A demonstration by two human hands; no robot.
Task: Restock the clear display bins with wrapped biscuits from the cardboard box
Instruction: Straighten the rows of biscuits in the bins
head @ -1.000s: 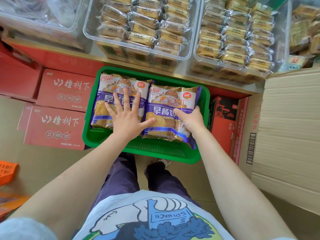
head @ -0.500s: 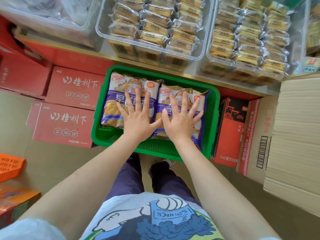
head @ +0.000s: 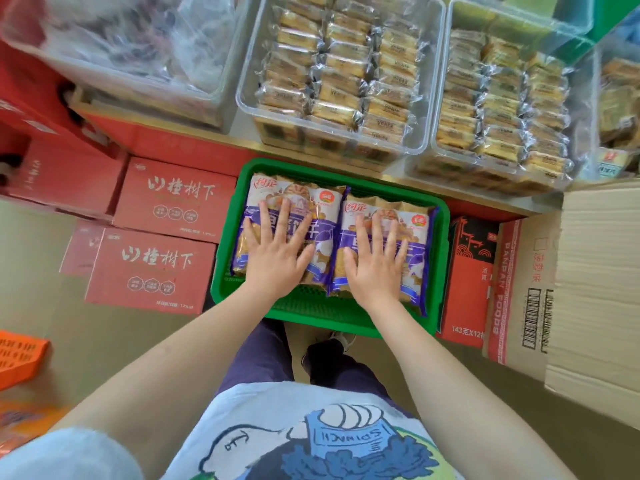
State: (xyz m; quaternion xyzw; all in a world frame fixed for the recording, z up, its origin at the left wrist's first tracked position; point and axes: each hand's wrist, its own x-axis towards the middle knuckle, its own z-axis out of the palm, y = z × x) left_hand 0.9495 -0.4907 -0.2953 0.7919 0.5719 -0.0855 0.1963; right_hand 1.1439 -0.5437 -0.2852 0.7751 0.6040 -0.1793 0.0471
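Observation:
Two purple-and-gold biscuit bags lie side by side in a green plastic basket below the shelf. My left hand presses flat on the left bag, fingers spread. On the right bag my right hand lies flat too. Above, two clear display bins hold several rows of wrapped biscuits. A brown cardboard box stands at the right with its flaps open toward me.
Red cartons are stacked on the floor at the left, and a red-black carton sits between basket and cardboard box. A clear bin of plastic-wrapped goods is at top left. An orange basket pokes in at the left edge.
My right hand let go of the right bag's edge and laid itself flat on top of it. The view has shifted slightly; my left hand stays pressed on the left bag.

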